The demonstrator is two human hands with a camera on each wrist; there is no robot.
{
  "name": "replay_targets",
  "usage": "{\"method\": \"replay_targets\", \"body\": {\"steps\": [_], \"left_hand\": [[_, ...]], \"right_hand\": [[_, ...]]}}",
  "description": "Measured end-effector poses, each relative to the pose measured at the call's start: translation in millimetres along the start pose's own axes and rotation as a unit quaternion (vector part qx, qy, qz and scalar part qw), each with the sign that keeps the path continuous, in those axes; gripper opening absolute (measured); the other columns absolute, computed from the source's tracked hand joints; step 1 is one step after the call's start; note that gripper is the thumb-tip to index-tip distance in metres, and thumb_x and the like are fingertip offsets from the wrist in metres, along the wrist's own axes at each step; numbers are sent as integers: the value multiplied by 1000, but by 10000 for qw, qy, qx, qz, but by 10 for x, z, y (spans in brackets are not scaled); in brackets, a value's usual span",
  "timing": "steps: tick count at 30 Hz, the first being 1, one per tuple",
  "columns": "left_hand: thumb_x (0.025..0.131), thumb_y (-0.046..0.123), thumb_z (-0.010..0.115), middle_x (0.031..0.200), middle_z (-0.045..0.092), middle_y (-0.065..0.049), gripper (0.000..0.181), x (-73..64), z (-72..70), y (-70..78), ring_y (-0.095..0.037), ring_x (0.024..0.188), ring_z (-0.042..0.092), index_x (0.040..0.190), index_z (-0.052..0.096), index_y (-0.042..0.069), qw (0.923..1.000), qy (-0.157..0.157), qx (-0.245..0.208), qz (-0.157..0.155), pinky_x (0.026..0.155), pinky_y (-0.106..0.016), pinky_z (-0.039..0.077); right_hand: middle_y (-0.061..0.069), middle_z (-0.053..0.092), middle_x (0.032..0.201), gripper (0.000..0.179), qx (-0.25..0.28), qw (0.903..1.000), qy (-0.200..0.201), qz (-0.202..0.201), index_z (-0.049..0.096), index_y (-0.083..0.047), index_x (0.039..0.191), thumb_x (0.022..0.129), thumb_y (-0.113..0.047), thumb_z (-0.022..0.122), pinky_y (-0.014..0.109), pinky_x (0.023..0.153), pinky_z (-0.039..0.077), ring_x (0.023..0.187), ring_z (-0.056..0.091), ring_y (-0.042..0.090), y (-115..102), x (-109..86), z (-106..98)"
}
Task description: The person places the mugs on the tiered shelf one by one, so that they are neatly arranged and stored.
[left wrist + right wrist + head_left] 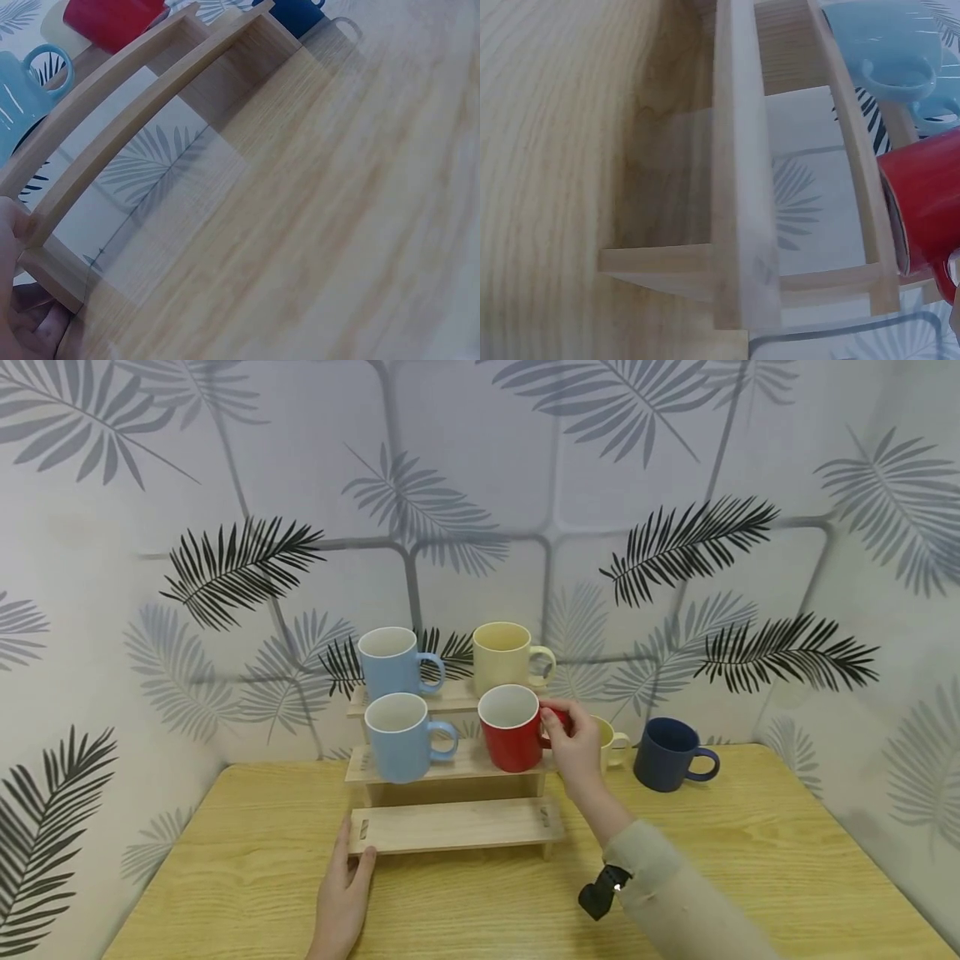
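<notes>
My right hand (576, 747) pinches the handle of a red mug (512, 739) at the right end of the middle shelf. In the right wrist view the red mug (928, 199) is at that shelf's edge; whether its base rests fully there I cannot tell. My left hand (343, 889) grips the left end of the wooden three-step rack (457, 827) at its lowest step, thumb at the front. A light blue mug (401, 747) stands on the middle shelf's left. On the top shelf are another light blue mug (390, 668) and a pale yellow mug (495, 662).
To the right of the rack, a dark blue mug (663, 760) stands on the wooden table (262, 860). Beside it a second yellow mug (606, 743) is partly hidden behind my right hand. A leaf-patterned wall covering (480, 460) rises behind the table.
</notes>
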State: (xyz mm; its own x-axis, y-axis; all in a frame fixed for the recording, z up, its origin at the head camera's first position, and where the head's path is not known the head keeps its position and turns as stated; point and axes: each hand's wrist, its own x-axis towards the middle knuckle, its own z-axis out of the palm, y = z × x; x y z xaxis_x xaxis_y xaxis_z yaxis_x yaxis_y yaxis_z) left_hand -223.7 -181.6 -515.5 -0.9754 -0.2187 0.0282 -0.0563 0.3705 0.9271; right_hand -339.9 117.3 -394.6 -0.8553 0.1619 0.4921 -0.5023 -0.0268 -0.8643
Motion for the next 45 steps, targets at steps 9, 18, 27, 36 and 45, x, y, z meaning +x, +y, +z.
{"method": "replay_targets", "body": {"steps": [9, 18, 27, 36, 45], "left_hand": [[97, 55, 42, 157, 10, -21, 79, -9, -2, 4, -42, 130, 37, 155, 3, 19, 10000, -3, 19, 61, 105, -52, 35], [97, 53, 43, 156, 11, -21, 78, -23, 0, 1, -41, 130, 37, 155, 4, 18, 9999, 39, -23, 147, 106, -50, 34], [97, 54, 43, 157, 10, -21, 78, -29, -4, 11, -41, 130, 36, 155, 3, 19, 9999, 27, -16, 132, 105, -51, 34], [97, 54, 43, 154, 18, -22, 79, -25, 13, -8, -37, 128, 42, 155, 4, 18, 9999, 45, -99, 117, 103, -48, 39], [97, 54, 43, 155, 15, -23, 79, -33, 4, 13, -39, 129, 40, 155, 3, 17, 9999, -12, -93, 94, 103, -48, 38]], "right_hand": [[7, 62, 97, 24, 2, 9996, -259, 114, 57, 9, 112, 97, -9, 56, 34, 70, 58, 86, 58, 10, 108, -70, -68], [26, 50, 120, 39, -1196, 9923, -332, 57, 48, 6, 134, 106, -17, 33, 38, 96, 40, 110, 49, 30, 243, 37, -467], [29, 40, 135, 42, -3147, 9475, -531, 180, 43, 7, 138, 107, -18, 32, 57, 108, 18, 127, 29, 46, 457, 168, -946], [37, 38, 134, 51, -4346, 8904, -1251, 513, 28, 14, 142, 92, 7, 40, 61, 105, 26, 126, 31, 53, 696, 227, -1142], [36, 49, 119, 41, -4769, 8688, -1328, 134, 46, 18, 126, 86, 10, 50, 59, 101, 32, 114, 42, 52, 713, 164, -1143]]}}
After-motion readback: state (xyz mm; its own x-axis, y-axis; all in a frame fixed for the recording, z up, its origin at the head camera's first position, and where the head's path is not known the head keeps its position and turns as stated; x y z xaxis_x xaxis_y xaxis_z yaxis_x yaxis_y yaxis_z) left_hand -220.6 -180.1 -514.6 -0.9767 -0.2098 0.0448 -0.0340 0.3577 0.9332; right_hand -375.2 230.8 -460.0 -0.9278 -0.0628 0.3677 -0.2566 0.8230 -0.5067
